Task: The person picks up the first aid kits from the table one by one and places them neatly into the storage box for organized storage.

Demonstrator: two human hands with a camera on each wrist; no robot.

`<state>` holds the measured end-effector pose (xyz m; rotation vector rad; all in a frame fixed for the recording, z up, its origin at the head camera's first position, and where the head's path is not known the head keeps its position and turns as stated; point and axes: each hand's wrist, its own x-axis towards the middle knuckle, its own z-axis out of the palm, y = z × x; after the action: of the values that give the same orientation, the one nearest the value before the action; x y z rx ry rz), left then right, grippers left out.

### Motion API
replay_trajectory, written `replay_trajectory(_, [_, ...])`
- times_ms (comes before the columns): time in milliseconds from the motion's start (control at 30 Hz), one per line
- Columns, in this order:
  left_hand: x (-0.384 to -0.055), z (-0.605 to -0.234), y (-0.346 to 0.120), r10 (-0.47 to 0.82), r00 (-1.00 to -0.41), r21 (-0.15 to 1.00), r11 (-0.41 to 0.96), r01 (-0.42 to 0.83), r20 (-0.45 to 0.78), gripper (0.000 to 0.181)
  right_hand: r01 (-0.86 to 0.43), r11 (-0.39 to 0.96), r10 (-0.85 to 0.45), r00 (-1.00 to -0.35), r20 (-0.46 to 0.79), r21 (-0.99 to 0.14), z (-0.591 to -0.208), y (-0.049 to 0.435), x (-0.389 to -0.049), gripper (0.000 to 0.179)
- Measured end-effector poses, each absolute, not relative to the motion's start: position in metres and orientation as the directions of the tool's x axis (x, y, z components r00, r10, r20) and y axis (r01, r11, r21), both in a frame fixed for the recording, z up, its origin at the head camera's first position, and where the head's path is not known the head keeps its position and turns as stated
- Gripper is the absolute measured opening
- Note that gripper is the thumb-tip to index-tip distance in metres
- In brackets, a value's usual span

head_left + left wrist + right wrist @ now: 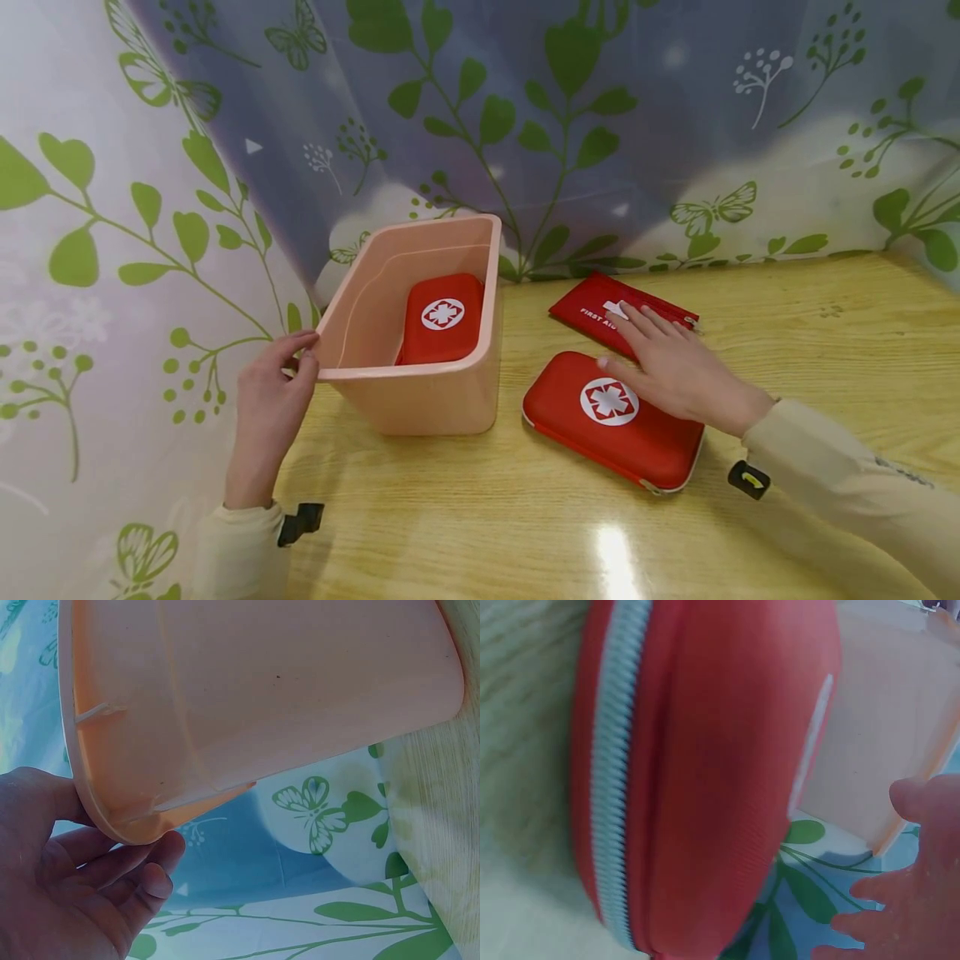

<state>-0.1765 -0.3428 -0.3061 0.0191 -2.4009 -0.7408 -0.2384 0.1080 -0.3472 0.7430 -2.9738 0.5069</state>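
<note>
left hand point(273, 400) grips pink bin rim point(405, 372) | right hand point(671, 367) outstretched, fingers straight, over red case point(637, 446) (white emblem point(610, 402) up)

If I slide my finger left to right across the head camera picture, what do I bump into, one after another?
Left hand, peach plastic bin, red zippered first-aid case outside the bin, beige right sleeve.

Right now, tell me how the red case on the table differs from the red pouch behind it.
The red case is thick with rounded corners; the red pouch is thinner, with sharper corners. The red case bears a white circular emblem; the red pouch shows FIRST AID lettering. Both lie on the table.
</note>
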Motion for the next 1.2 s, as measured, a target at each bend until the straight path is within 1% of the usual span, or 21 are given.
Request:
replay_trajectory(300, [-0.178, -0.308, -0.343, -0.188, -0.809, 0.520, 0.838, 0.164, 0.557, 0.030, -0.481, 0.829, -0.468, -0.876, 0.118, -0.284, -0.362, 0.108, -0.231, 0.080])
replay_trajectory(567, [-0.178, -0.307, -0.343, -0.188, -0.799, 0.523, 0.834, 0.177, 0.571, 0.030, -0.482, 0.826, -0.470, -0.875, 0.115, -0.292, -0.372, 0.111, -0.228, 0.081])
replay_trajectory(933, [-0.177, -0.309, -0.342, -0.196, -0.807, 0.525, 0.836, 0.160, 0.557, 0.031, -0.458, 0.821, -0.457, -0.885, 0.088, -0.341, -0.385, 0.113, -0.226, 0.082])
replay_trajectory(1200, [-0.179, -0.309, -0.343, -0.194, -0.796, 0.519, 0.838, 0.170, 0.574, 0.030, -0.423, 0.813, -0.438, -0.897, 0.057, -0.399, -0.387, 0.115, -0.226, 0.083])
